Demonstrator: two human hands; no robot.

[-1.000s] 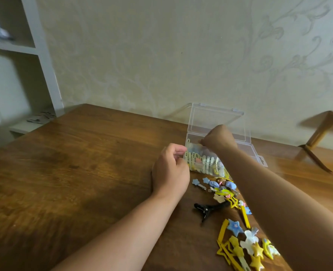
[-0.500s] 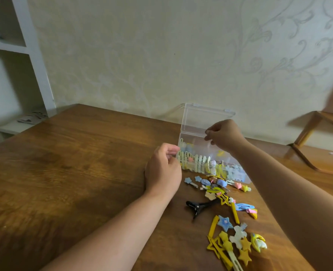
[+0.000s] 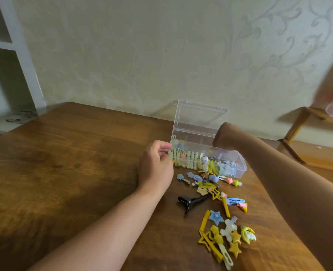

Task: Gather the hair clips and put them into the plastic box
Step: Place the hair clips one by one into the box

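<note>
The left hand point(image 3: 155, 165) rests on the worktop point(image 3: 67, 173) with its grip pinched on the left end of the box point(image 3: 206, 153), fingertips at the near left corner. The box stands open, lid upright, near the far edge, already holding a row of pale clips along its front wall. The right hand point(image 3: 223, 136) is bent down into the box; its fingers are hidden behind the wrist, so whether that grip is spread or pinching a clip cannot be told.

The loose clips point(image 3: 216, 208) lie scattered just in front of the box and toward the person, a black clip point(image 3: 192, 201) among them. The right forearm passes above this pile, so a low pull-back could sweep clips off the worktop. The light box could also slide or tip if the left hand loosens.
</note>
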